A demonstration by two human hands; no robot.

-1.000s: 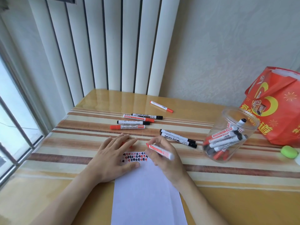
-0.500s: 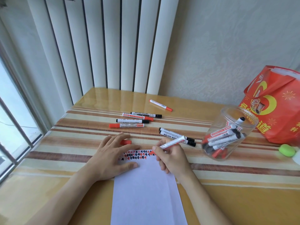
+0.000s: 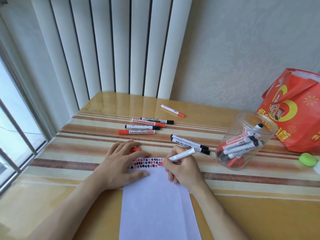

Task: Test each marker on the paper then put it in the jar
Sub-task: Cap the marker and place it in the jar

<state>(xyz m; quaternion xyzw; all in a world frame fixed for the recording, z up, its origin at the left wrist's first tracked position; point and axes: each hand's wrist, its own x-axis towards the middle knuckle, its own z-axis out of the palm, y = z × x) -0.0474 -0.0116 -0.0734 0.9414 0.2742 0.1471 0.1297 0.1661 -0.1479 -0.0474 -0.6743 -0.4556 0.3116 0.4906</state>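
Note:
My right hand (image 3: pixel 183 168) grips an uncapped red marker (image 3: pixel 183 154), its tip touching the top edge of the white paper (image 3: pixel 155 205) beside rows of red and black test marks (image 3: pixel 147 162). My left hand (image 3: pixel 119 163) lies flat on the paper's top left corner, fingers spread. A red cap (image 3: pixel 136 149) pokes out from under its fingers. The clear plastic jar (image 3: pixel 245 141) stands open at the right with several markers inside. Several capped red and black markers (image 3: pixel 147 126) lie on the table behind my hands; two black ones (image 3: pixel 189 144) lie just beyond my right hand.
A red shopping bag (image 3: pixel 297 110) stands behind the jar at the right. A green round object (image 3: pixel 309 159) sits near the right edge. Vertical blinds (image 3: pixel 112 45) hang behind the table; a window (image 3: pixel 15 118) is on the left.
My right hand turned the red marker from lying across the fingers to a writing grip and brought its tip down onto the paper's top edge. The left hand stayed flat.

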